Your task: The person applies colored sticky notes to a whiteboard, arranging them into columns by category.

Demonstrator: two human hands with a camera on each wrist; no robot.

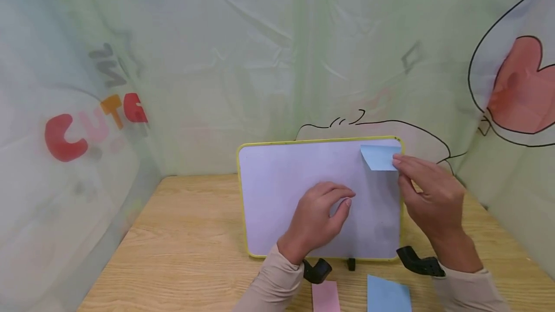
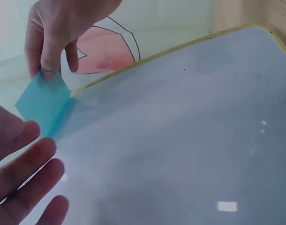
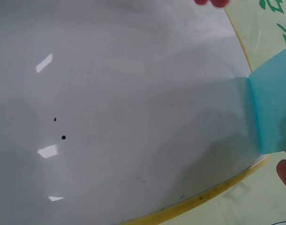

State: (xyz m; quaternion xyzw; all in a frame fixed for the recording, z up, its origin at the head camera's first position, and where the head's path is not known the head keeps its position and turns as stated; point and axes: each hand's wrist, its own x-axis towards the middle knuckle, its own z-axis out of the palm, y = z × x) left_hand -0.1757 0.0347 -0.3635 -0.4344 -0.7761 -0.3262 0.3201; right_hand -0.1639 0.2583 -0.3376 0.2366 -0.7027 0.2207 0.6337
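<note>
A whiteboard [image 1: 299, 191] with a yellow rim stands upright on the wooden table. At its top right corner is a light blue sticky note [image 1: 378, 157], its free part lifted off the surface. My right hand [image 1: 433, 194] pinches that note by its right side between thumb and fingers. In front of the middle of the board, my left hand [image 1: 318, 215] hovers with fingers loosely bent and nothing in them. The left wrist view shows those fingers [image 2: 33, 176] spread apart, just below the blue note [image 2: 43, 101]. Part of the note shows at the right wrist view's edge.
A pink paper piece [image 1: 326, 296] and another blue paper piece [image 1: 389, 295] lie on the table [image 1: 182, 235] in front of the board. A small black stand foot [image 1: 351, 264] pokes out under the rim. Behind hangs a printed curtain [image 1: 225, 71].
</note>
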